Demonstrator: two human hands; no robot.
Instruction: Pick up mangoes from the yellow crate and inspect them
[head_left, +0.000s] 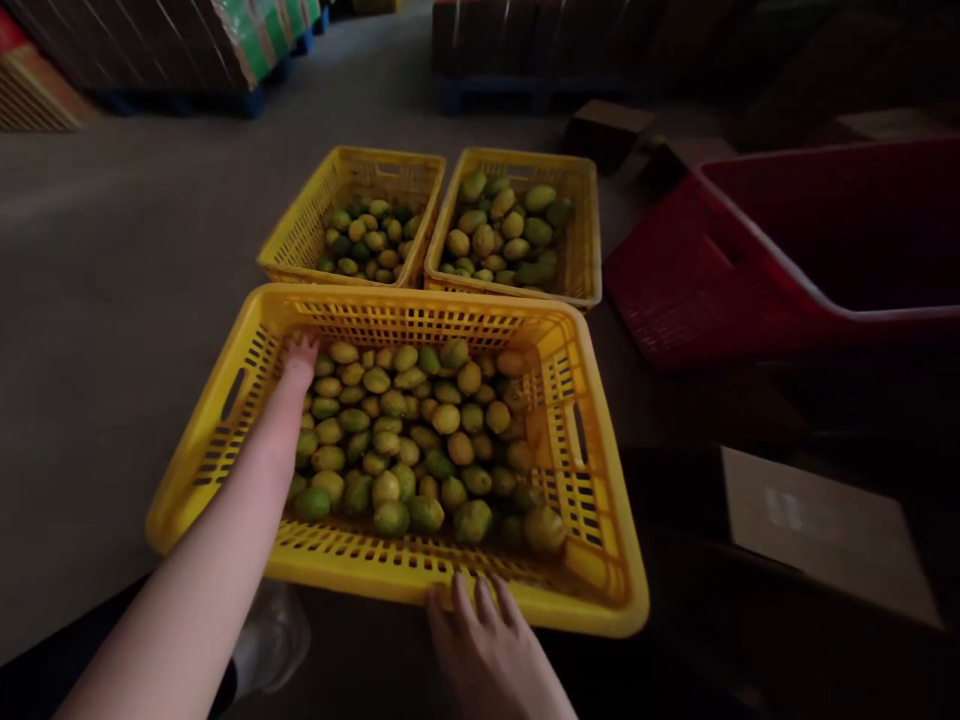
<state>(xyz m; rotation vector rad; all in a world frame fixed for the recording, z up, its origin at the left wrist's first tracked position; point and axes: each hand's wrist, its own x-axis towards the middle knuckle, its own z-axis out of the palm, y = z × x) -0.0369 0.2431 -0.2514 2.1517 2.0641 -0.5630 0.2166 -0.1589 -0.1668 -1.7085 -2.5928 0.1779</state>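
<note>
A large yellow plastic crate (360, 575) with slotted walls is in front of me, its bottom covered in green and yellow lemons (394, 403). My left hand (302, 354) reaches into its far left corner, beside the lemons there. The fingers look spread, with nothing visible in them, though their tips are partly hard to see. At the near rim, right of the middle, is my right hand (484, 635), fingers apart and tips against the edge. It holds no lemon.
Two more yellow crates stand behind, the left one (300, 222) and right one (592, 235) both holding similar fruit. A red crate (667, 270) is at the right, with a cardboard box (825, 530) nearer me. Wrapped stacks on blue pallets (491, 95) line the back.
</note>
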